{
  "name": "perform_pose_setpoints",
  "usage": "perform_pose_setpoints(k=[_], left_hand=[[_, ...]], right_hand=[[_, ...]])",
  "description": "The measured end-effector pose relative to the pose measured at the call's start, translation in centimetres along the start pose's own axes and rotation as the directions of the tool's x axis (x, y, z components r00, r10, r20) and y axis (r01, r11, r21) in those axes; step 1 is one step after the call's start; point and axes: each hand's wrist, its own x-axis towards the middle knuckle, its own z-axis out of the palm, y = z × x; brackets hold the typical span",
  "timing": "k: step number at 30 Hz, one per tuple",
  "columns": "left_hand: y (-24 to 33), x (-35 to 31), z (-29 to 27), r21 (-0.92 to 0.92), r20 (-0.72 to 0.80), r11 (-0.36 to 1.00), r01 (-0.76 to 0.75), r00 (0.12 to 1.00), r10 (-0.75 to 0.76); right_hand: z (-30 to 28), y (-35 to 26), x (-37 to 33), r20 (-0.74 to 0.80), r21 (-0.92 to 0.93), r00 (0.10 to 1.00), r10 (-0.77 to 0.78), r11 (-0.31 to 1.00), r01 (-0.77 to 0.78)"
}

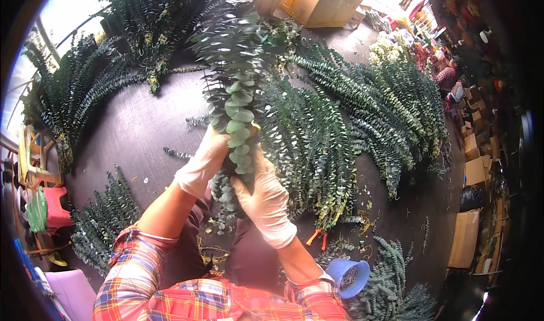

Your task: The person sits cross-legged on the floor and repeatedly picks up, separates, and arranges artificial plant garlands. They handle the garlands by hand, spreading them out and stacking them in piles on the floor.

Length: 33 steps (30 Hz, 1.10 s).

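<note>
A long bunch of eucalyptus stems (pixel 229 71) hangs in front of me, its round grey-green leaves trailing down between my gloved hands. My left hand (pixel 205 157), in a pale glove, is closed around the bunch at its left side. Lower and on the right, my right hand (pixel 263 199), gloved too, wraps the leafy lower part; leaves hide some of its fingers. Just right of the bunch lies a pile of eucalyptus (pixel 309 145). A tool with orange-red handles (pixel 316 238) lies below that pile.
A blue tub (pixel 347 277) holding thin wire-like pieces stands at my lower right. More eucalyptus (pixel 62 105) spreads on the left and far side. A cardboard box (pixel 326 4) sits at the back, a pink stool (pixel 55 207) at left. Another person (pixel 445 74) sits at far right.
</note>
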Motion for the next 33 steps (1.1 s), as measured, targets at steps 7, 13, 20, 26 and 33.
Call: perform_pose_setpoints(k=[7,13,20,26,33], left_hand=[[0.2,0.3,0.6,0.100,-0.007,0.994,-0.049,0.999,0.050],[0.3,0.3,0.3,-0.011,0.183,0.999,-0.041,0.982,0.042],[0.3,0.0,0.1,-0.140,0.164,0.989,0.044,0.986,-0.020],[-1.6,0.9,-1.7,-0.156,0.233,0.987,0.043,0.972,-0.005],[-1.1,0.7,-1.8,-0.091,0.281,0.996,0.007,0.960,0.019]], right_hand=[[0.1,3.4,0.8,-0.235,0.020,0.955,-0.181,0.981,0.191],[0.0,3.5,1.1,-0.137,-0.054,0.971,-0.194,0.981,0.188],[-0.8,3.2,1.7,-0.100,-0.037,0.961,-0.259,0.966,0.256],[-0.6,3.2,0.9,-0.134,-0.078,0.953,-0.271,0.962,0.263],[-0.1,3.6,1.7,-0.049,-0.103,0.964,-0.261,0.961,0.255]])
